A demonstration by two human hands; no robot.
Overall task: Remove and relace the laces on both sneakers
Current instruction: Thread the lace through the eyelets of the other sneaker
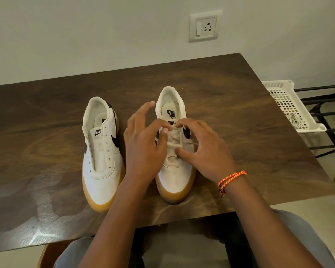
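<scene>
Lace (174, 144): judged light, soft and limp; it is likely to slip through eyelets only when led by its stiff tip, so it is best taken near an end, pinched between thumb and forefinger.
Left grip (143, 151): the left hand's thumb and forefinger are seen pinched at the lace by the upper eyelets; the other fingers are spread.
Right grip (203, 151): the right hand's fingers are curled at the lace on the far side of the tongue; a firm hold cannot be confirmed.
Laced sneaker (174, 171): set directly under both grips, on the table (47, 117), toe toward the person; judged light, with a stiff gum sole and a soft upper.
Unlaced sneaker (102, 151): placed just left of the left grip, untouched, eyelets bare.
Count: 2 sneakers, 1 lace seen threaded, 2 hands.
Basket (290, 105): well right of the right grip, off the table; something pale and coiled is held in it, possibly the other lace.
</scene>
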